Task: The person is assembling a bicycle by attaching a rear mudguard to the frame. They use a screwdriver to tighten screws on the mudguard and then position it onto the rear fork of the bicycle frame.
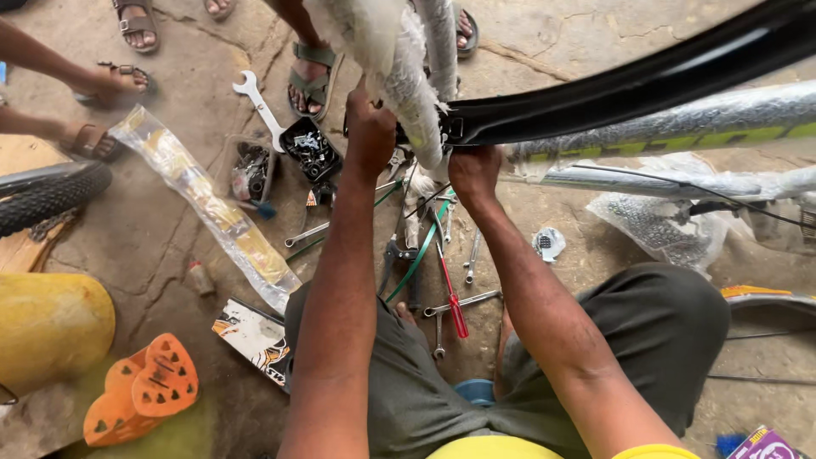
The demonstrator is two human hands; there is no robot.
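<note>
Head view is showing the left hand (pixel 371 127) gripping the foam-wrapped fork leg (pixel 406 81) while the right hand (pixel 473 170) is pinching, fingers narrow, at the black mudguard (pixel 629 85) bracket just beside it. Steadying the fork looks wise; spanners (pixel 463 299) are lying below.

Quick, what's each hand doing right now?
Left hand: closed on the wrapped bike frame.
Right hand: fingers at the black mudguard; grip cannot be told.

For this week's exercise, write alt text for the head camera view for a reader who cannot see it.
A seated person's left hand and right hand grip a foam-wrapped bicycle frame beside a black mudguard. Spanners, red-handled pliers and a parts tray lie on the concrete floor.
</note>
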